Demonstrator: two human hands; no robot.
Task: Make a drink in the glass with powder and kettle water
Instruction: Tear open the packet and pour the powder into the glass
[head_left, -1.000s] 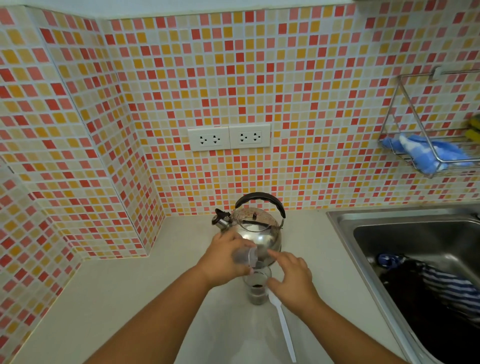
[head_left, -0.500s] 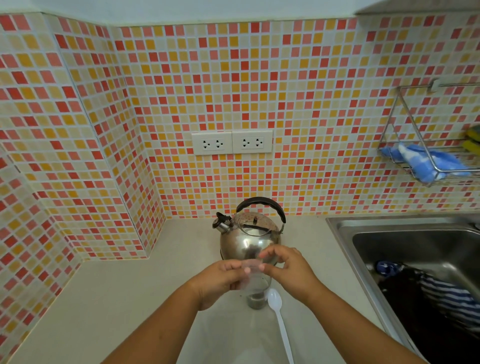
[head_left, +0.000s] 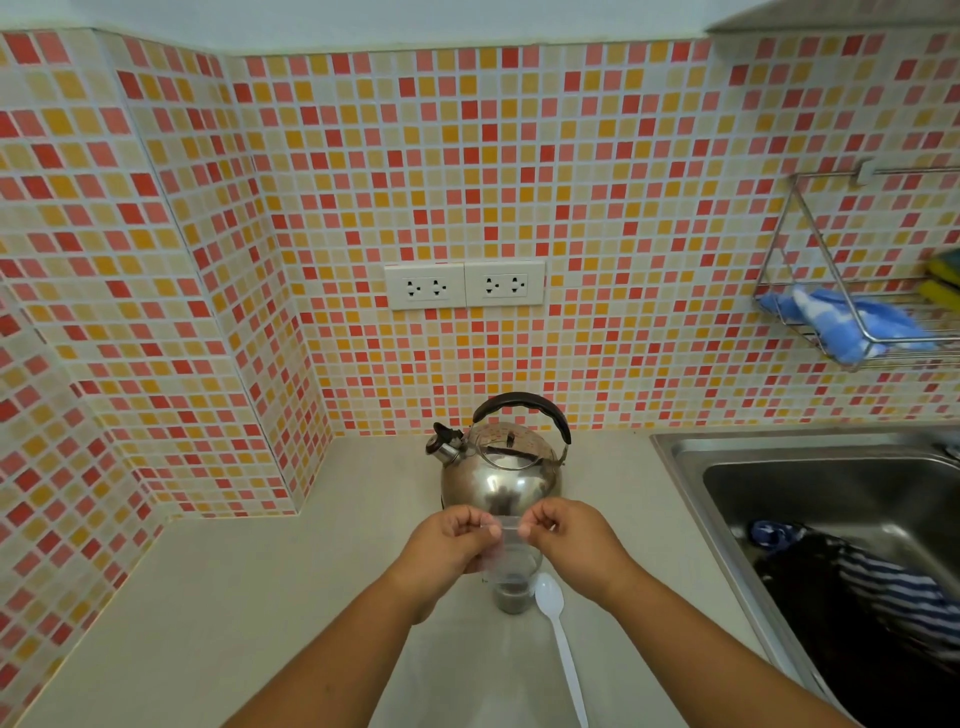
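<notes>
Glass (head_left: 511, 584) stands below both hands' grips, left hand (head_left: 451, 545) and right hand (head_left: 569, 540) pinching a clear packet (head_left: 506, 526).

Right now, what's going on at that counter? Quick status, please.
Left hand and right hand pinch a clear packet over the glass. Dark powder in glass. Kettle behind, spoon beside; nothing blocking.
</notes>
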